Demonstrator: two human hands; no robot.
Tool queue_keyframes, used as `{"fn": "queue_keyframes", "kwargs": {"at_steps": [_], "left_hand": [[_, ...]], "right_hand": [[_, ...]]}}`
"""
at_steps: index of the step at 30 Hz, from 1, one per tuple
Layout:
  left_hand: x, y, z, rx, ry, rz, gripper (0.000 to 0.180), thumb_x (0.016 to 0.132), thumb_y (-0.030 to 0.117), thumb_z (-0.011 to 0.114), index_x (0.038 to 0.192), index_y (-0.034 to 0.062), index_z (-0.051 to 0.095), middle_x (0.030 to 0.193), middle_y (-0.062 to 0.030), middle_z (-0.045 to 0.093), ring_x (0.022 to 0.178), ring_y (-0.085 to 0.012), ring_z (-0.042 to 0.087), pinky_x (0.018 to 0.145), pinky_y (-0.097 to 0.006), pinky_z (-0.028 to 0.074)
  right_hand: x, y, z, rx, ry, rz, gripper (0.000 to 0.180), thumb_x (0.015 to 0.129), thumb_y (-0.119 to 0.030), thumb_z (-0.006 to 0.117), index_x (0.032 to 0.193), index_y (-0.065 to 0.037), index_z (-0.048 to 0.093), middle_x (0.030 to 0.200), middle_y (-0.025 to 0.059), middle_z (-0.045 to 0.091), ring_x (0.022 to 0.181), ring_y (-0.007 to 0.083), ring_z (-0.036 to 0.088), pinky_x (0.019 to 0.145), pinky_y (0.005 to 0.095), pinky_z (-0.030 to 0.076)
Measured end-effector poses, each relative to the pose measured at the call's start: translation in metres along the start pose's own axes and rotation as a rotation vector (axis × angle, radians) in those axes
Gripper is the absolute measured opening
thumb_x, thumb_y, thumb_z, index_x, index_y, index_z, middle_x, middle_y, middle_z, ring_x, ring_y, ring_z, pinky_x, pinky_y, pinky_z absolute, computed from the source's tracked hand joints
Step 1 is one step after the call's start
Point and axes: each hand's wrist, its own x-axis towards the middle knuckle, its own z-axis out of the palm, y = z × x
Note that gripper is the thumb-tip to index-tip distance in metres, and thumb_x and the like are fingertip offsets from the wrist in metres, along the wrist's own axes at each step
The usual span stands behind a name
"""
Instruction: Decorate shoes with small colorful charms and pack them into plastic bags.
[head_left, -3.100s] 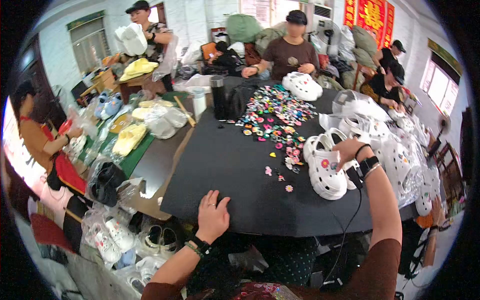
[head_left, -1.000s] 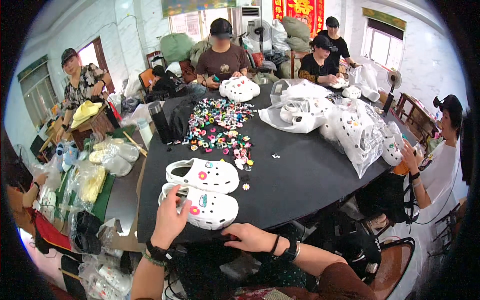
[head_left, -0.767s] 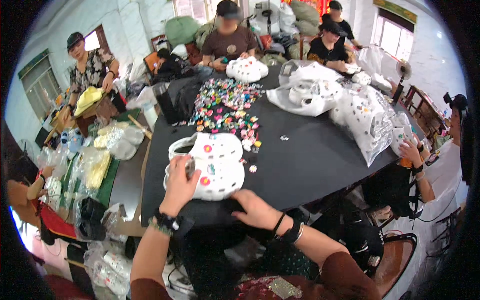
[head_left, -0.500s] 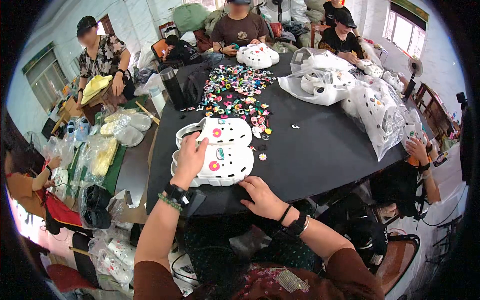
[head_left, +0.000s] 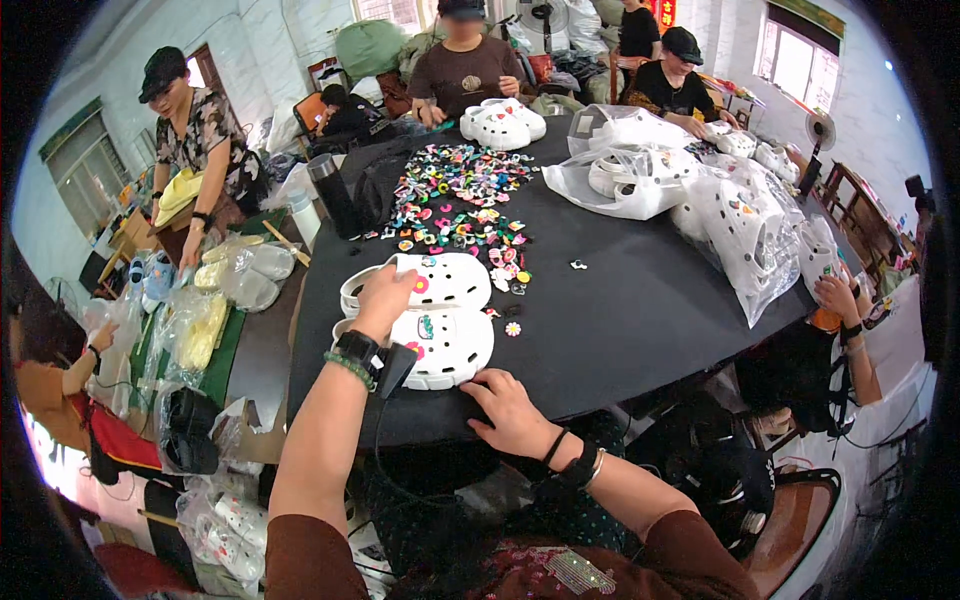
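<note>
Two white clogs lie side by side on the black table (head_left: 620, 330), toes to the right. The far clog (head_left: 462, 280) and the near clog (head_left: 455, 345) each carry a pink flower charm, and a green-and-white charm (head_left: 427, 327) sits on the near one. My left hand (head_left: 385, 300) reaches over their heel ends, fingers bent onto the far clog's upper and partly covering its flower. Its hidden fingers leave the hold unclear. My right hand (head_left: 508, 412) rests at the table edge, fingers apart and loosely curved, fingertips by the near clog's toe. Nothing shows in it.
Many colourful shoe charms (head_left: 465, 190) lie beyond the clogs; a loose daisy charm (head_left: 513, 329) is right of them. A black bottle (head_left: 333, 195) stands at left. Bagged clogs (head_left: 740, 220) fill the right side. Another white pair (head_left: 503, 125) sits before a co-worker opposite.
My left hand has shifted forward and right over the far clog, now covering part of its flower. My right hand stays near the toe. The whole view has shifted slightly.
</note>
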Motion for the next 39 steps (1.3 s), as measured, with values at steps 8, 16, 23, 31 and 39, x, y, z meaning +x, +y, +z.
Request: {"fn": "queue_keyframes", "kwargs": {"at_steps": [8,16,23,31,39], "left_hand": [[-0.059,0.027,-0.022,-0.41,-0.05,-0.025,0.025,0.089,0.016,0.063,0.098,-0.0072,0.065,0.083,-0.0063,0.067,0.072,-0.0082,0.057,0.063,-0.025,0.045],[-0.098,0.027,-0.03,-0.279,0.28,0.166,0.025,0.089,0.017,0.063,0.095,-0.0071,0.061,0.085,-0.0096,0.067,0.074,-0.0112,0.058,0.066,-0.028,0.045],[-0.112,0.031,-0.038,-0.225,0.308,0.053,0.027,0.09,0.016,0.062,0.104,-0.0074,0.061,0.094,-0.0145,0.068,0.085,-0.0137,0.062,0.074,-0.028,0.048],[-0.079,-0.003,-0.04,-0.204,0.207,0.071,0.023,0.09,0.013,0.058,0.105,-0.0046,0.061,0.093,-0.0133,0.069,0.081,-0.0185,0.063,0.076,-0.031,0.048],[-0.077,-0.001,-0.032,-0.211,0.275,0.117,0.021,0.09,0.011,0.058,0.101,-0.0063,0.061,0.086,-0.0165,0.068,0.078,-0.0198,0.064,0.071,-0.034,0.047]], "right_hand": [[0.0,-0.007,0.006,-0.056,-0.028,0.095,0.064,0.071,-0.015,0.073,0.126,0.001,0.046,0.126,0.0225,0.04,0.123,0.0393,0.036,0.099,0.0492,0.034],[0.008,-0.022,0.012,-0.107,-0.052,0.107,0.066,0.073,-0.021,0.074,0.127,0.001,0.044,0.125,0.0207,0.04,0.123,0.037,0.035,0.098,0.0499,0.029],[0.016,-0.023,0.015,-0.131,-0.107,0.075,0.064,0.073,-0.023,0.074,0.125,0.002,0.047,0.123,0.0213,0.041,0.121,0.0368,0.038,0.097,0.0492,0.031],[0.042,0.04,-0.067,0.161,-0.277,-0.082,0.027,0.081,-0.018,0.065,0.102,-0.001,0.063,0.096,0.0189,0.064,0.091,0.035,0.061,0.082,0.0412,0.05],[0.077,0.104,-0.104,-0.061,-0.14,0.093,0.016,0.078,-0.014,0.067,0.089,-0.002,0.065,0.083,0.0154,0.066,0.081,0.0318,0.064,0.074,0.0403,0.051]]}}
